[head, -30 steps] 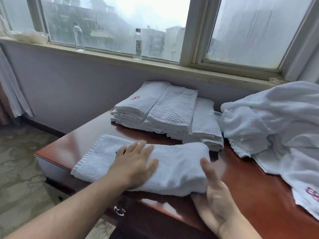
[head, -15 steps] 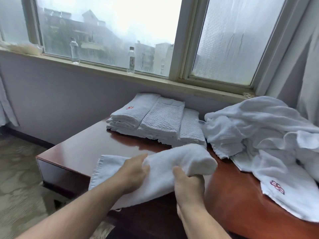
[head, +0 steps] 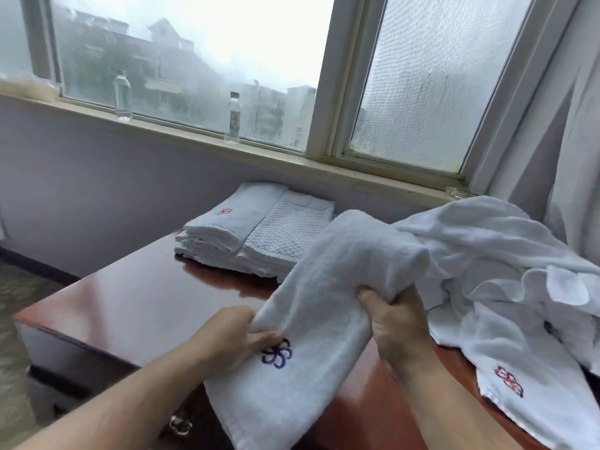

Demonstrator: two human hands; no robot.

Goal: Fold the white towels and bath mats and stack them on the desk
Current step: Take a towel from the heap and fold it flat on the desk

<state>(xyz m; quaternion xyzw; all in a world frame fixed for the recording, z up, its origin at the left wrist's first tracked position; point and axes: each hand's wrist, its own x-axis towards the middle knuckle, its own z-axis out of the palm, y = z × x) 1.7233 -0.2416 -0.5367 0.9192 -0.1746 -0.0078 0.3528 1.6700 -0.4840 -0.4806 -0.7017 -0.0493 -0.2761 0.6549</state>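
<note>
White terry cloth fills both your hands. Your left hand (head: 233, 336) pinches the left edge of the towel (head: 328, 297), right beside a blue flower mark (head: 276, 353) stitched into it. Your right hand (head: 399, 323) is clenched round a bunched fold on the towel's right side, with the cloth rising above your knuckles in a thick roll. You hold the towel up over the near part of the desk (head: 130, 293), and its lower end hangs down past the front edge toward you; you cannot tell whether it touches the wood underneath.

Behind the towel, the folded stack (head: 256, 228) sits at the back of the desk by the wall, a smooth towel with a red mark on the left and a waffle-textured mat beside it. The raised roll in your hands hides the stack's right end. Just right of your right hand lies the loose pile (head: 493, 254) of crumpled white towels, spread over the right side of the desk, with one corner showing a red and blue mark (head: 509, 381) near the front edge. The pile is close against the towel you hold.

Further back, two clear bottles (head: 233, 116) stand well apart on the window sill (head: 181, 134), a pale curtain (head: 578, 151) hangs at the far right, and a metal drawer handle (head: 180, 427) shows below the desk front
</note>
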